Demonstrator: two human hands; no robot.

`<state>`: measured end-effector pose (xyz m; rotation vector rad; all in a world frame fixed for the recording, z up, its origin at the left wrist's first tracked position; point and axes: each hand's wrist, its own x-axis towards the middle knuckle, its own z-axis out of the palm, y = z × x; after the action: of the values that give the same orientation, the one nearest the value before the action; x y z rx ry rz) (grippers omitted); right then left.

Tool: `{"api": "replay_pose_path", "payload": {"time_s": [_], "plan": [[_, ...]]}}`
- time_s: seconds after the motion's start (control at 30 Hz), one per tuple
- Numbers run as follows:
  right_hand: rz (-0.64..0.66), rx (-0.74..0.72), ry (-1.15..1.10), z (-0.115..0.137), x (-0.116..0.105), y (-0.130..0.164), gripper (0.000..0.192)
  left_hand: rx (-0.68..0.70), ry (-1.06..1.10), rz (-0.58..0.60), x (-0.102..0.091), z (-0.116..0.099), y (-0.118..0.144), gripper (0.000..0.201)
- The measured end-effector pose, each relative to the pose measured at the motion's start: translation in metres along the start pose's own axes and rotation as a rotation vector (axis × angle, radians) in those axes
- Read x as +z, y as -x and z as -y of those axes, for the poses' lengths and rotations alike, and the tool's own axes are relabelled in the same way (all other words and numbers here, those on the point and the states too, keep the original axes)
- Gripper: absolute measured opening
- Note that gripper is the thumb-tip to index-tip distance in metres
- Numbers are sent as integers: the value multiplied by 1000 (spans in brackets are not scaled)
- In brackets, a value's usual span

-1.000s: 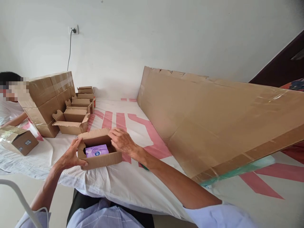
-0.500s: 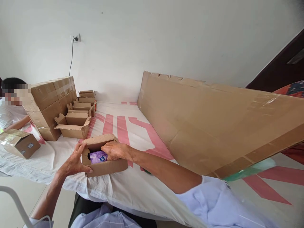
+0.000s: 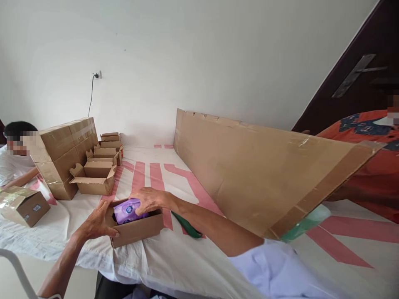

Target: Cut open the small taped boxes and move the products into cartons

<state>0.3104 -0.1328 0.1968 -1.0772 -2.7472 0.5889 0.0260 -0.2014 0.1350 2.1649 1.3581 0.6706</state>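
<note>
White wall (image 3: 199,74) across the back, and below, a table (image 3: 165,257) draped in pale cloth with pink markings. Slanting through the right side, a huge cardboard sheet (image 3: 243,166). Over on the left, stacked brown boxes (image 3: 62,153), with a row of open boxes (image 3: 95,187) alongside. Close in, near the front edge, a small box (image 3: 140,230), top open. Left hand (image 3: 98,222) clamped on its left end, thumb against the near wall. Right hand (image 3: 151,199) bent over the top, thumb on a purple pack (image 3: 124,209), other fingertips unclear, grip impossible to tell. Purple pack tilted, inside the small box.
</note>
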Motion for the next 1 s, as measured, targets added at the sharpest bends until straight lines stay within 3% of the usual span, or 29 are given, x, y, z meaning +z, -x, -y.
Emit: {"api": "replay_pose_path", "payload": {"time_s": [0.13, 0.2, 0.3, 0.37, 0.47, 0.6, 0.73, 1.0], "plan": [[-166, -4, -329, -19, -31, 29, 42, 27, 45, 5, -4, 9, -1, 131], [-255, -47, -521, -29, -40, 37, 43, 11, 67, -61, -11, 6, -3, 128], [-321, -80, -697, -38, -44, 36, 45, -6, 199, -189, -21, -16, -11, 109], [-323, -67, -783, -38, -43, 29, 49, 39, 394, -143, -23, -38, -19, 100], [-349, -43, -895, -35, -36, 17, 56, 82, 674, -33, -19, -61, -30, 87], [-466, -100, -1115, -36, -13, 6, 71, -43, 799, -205, -10, -60, -41, 79], [-522, -151, -1195, -44, 15, -4, 85, -70, 889, -379, -5, -47, -50, 79], [-619, -211, -1085, -50, 35, -22, 82, -92, 1011, -423, 6, -39, -66, 75]]}}
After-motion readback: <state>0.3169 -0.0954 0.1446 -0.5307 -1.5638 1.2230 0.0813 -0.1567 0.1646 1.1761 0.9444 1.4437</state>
